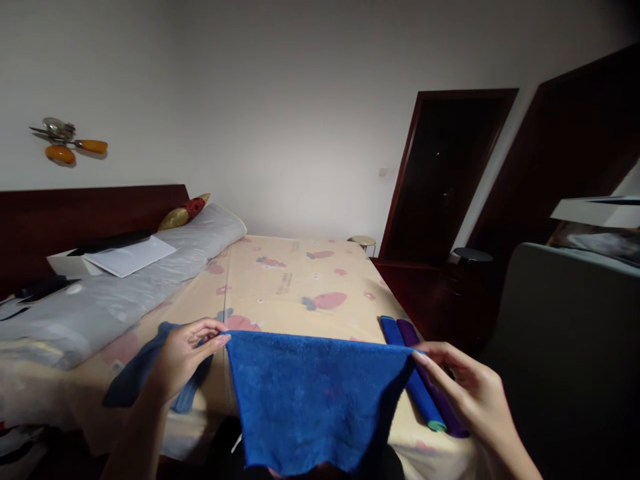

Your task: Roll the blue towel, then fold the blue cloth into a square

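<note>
A blue towel point(320, 400) hangs spread out between my two hands, its top edge pulled nearly straight. My left hand point(187, 357) pinches the upper left corner between thumb and fingers. At the upper right corner, my right hand point(465, 387) pinches the cloth the same way. Under and beside my right hand lie a rolled blue towel point(417, 393) with a green edge and a rolled purple towel point(445, 407), side by side on the bed. A crumpled dark blue cloth point(135, 370) lies behind my left hand, partly hidden by it.
The bed point(280, 287) has a cream sheet with a fruit print. Along its left side run a grey rolled bedding piece point(165, 280), a white box point(130, 257) and a patterned cushion point(185, 212). A grey chair back point(565, 333) stands right, with stools point(473, 255) beyond.
</note>
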{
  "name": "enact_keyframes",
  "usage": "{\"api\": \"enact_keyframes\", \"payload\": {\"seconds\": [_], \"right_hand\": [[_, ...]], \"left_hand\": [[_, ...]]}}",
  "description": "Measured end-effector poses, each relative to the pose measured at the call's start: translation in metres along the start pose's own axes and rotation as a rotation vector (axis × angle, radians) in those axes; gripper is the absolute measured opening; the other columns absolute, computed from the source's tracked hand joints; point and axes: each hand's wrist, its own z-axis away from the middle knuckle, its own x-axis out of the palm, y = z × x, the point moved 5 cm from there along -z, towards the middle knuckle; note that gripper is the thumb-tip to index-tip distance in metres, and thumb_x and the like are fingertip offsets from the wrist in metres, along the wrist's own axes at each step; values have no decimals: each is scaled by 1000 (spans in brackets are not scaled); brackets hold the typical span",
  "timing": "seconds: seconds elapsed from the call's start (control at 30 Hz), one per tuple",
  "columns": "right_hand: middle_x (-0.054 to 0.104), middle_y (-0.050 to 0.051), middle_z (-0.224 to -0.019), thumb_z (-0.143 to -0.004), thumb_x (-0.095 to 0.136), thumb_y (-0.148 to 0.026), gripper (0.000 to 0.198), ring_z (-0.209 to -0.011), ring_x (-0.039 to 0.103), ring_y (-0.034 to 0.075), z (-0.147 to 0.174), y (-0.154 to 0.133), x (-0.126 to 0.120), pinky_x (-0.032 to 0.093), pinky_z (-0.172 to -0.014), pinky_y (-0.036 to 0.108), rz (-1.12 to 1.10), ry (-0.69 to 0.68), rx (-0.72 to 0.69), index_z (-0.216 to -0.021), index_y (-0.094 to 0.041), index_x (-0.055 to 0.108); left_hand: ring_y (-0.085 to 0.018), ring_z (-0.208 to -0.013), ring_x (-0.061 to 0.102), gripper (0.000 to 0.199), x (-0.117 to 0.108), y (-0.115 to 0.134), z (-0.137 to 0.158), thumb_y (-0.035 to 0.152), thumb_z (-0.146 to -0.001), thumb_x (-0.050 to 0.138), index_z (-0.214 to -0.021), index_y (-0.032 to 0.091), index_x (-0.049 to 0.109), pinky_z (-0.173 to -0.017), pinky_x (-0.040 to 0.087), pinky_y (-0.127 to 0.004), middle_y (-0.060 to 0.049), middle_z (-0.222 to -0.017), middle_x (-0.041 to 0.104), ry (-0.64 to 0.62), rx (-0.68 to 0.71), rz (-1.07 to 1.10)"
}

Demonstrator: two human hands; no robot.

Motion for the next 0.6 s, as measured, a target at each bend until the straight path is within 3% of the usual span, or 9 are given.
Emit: {"api": "enact_keyframes", "payload": {"seconds": [0.17,0.3,0.43,0.5,0.6], "right_hand": [[71,4,-72,-70,69,-53,32,-65,63,15,3,3,-3,50,-58,20,-6,-72,77,-76,-22,71],[61,0,-59,-70,70,-52,31,-55,53,12,10,5,-9,43,-49,21,-51,-153,131,-74,-21,70],[53,-3,-53,-69,72,-51,31,-49,50,10,15,2,-12,42,-45,21,-136,-179,186,-74,-20,69],[50,-4,-48,-69,71,-53,34,-43,48,9,13,3,-6,40,-41,21,-186,-191,240,-77,-20,67],[53,-5,-46,-70,69,-56,39,-38,48,10,3,20,18,39,-38,22,-273,-240,318,-81,-19,64]], "left_hand": [[-15,-62,65,25,-4,-8,1,41,-56,78,-67,21,69,-59,53,-23,-1,-64,72,-114,-69,3],[-11,-59,62,17,-10,-10,12,32,-54,78,-62,21,68,-57,48,-19,2,-59,68,-166,-135,74],[-4,-36,45,16,-14,-8,22,32,-59,75,-63,21,65,-39,33,-17,9,-44,56,-198,-203,114],[-3,-26,35,20,-10,-10,19,37,-62,74,-67,21,62,-34,23,-18,10,-43,54,-262,-224,133],[-4,-26,43,28,8,-27,4,41,-63,75,-73,19,60,-33,21,-19,6,-57,64,-332,-236,177]]}}
